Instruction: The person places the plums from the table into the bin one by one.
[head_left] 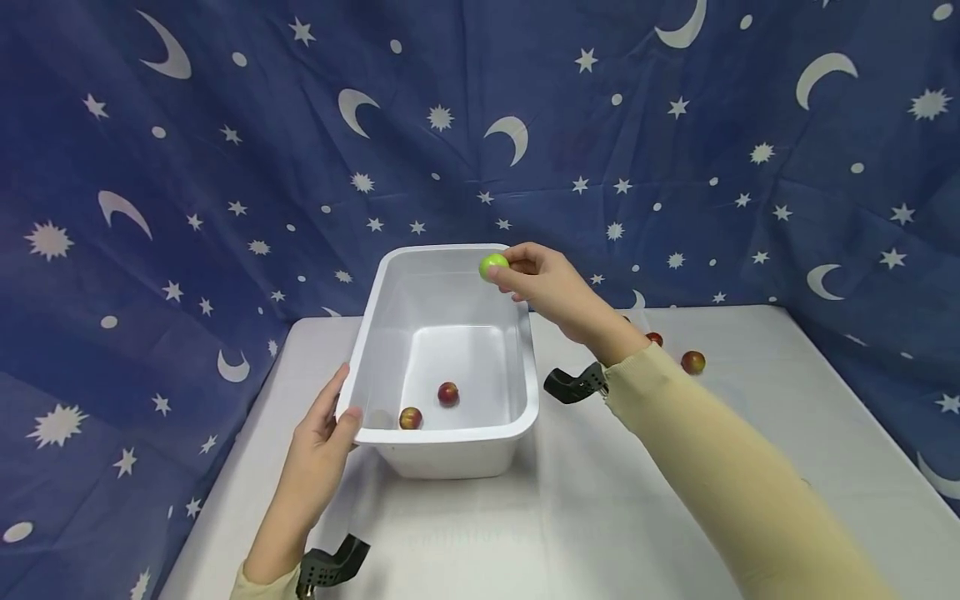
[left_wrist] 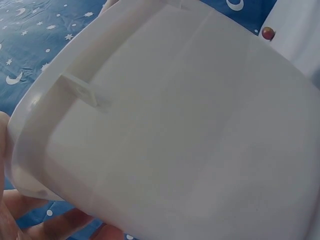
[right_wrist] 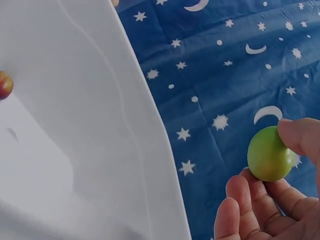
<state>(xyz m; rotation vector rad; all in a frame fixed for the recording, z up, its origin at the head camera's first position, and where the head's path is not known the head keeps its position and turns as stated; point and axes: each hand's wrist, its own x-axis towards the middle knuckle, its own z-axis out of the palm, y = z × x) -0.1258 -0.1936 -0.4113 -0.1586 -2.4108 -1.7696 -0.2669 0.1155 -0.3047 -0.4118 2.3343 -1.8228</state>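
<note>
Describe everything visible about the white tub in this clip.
The tub is a deep rectangular bin of glossy white plastic with rounded corners and a rolled rim, ribbed beneath on the outside. It stands upright on the white table. Two reddish fruits lie on its floor. The left hand holds its near-left rim.

Bright, even light falls from above, and soft faint shadows lie on the table (head_left: 600, 500) beside the white tub (head_left: 450, 454). The head view bows at its edges. In the left wrist view the tub wall washes out pale and slightly soft; the right wrist view is sharp.
</note>
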